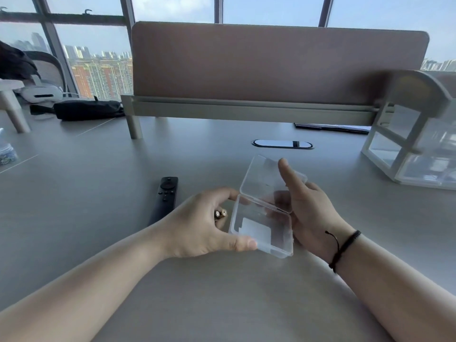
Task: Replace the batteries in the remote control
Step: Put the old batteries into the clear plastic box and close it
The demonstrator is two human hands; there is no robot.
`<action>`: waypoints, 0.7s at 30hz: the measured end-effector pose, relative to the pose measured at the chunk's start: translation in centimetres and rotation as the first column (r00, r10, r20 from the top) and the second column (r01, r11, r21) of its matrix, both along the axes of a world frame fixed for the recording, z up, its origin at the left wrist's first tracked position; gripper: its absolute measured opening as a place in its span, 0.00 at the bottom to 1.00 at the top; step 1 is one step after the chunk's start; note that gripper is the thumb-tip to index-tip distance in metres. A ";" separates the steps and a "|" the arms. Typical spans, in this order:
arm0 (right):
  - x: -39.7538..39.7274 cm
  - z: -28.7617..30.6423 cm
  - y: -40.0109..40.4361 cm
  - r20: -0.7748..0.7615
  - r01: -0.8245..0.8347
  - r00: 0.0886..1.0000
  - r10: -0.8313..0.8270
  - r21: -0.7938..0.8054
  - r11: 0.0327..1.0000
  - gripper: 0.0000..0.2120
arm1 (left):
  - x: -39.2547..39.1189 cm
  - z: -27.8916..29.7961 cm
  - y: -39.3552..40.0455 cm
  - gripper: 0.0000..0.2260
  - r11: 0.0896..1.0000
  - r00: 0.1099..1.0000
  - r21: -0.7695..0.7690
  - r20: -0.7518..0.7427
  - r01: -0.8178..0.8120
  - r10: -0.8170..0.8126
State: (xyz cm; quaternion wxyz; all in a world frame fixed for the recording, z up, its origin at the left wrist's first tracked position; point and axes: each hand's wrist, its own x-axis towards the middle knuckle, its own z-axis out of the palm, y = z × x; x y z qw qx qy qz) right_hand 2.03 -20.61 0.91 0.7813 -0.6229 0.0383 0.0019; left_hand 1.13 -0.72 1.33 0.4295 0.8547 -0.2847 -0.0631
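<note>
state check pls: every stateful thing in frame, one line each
clear plastic box: lid open, tilted up and away; no batteries visible inside
left hand: grip closed on the box's left edge; two batteries tucked in the fingers
right hand: holds the lid, thumb on its inner face
batteries: out of the box, ends showing
remote control: flat on the desk, buttons up, untouched
drawer organiser: drawers shut

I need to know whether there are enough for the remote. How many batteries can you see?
2 batteries, side by side in the left hand, only their ends showing. More may be hidden behind the fingers.
</note>
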 end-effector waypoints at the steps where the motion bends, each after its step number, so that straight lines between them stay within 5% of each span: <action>1: 0.0 0.0 0.1 0.024 0.010 1.000 -0.009 -0.034 0.999 0.20 | 0.0 0.0 0.0 0.22 0.999 1.000 0.038 0.017 -0.013 0.012; 6: 0.6 -0.7 0.1 0.115 0.074 0.992 -0.050 -0.208 0.975 0.20 | 0.4 -0.4 0.6 0.35 0.977 0.972 0.019 0.108 -0.212 0.209; 10: 0.3 -1.1 0.1 0.262 0.080 0.963 0.066 -0.510 0.856 0.13 | 0.6 -0.4 0.5 0.23 0.953 0.916 -0.246 0.313 -0.176 0.250; 14: -0.6 -1.4 1.1 0.334 0.036 0.908 0.252 -0.662 0.749 0.16 | -0.1 0.2 0.3 0.14 0.991 0.783 -0.091 0.607 -0.099 0.134; 18: -0.9 -1.6 1.7 0.373 0.003 0.867 0.331 -0.668 0.744 0.18 | -0.3 -0.9 -0.1 0.18 0.975 0.861 0.192 0.509 -0.112 -0.001; 21: -0.7 -1.7 1.6 0.341 -0.058 0.871 0.353 -0.642 0.764 0.20 | -0.3 -0.9 -0.1 0.21 0.961 0.881 0.242 0.473 -0.135 0.004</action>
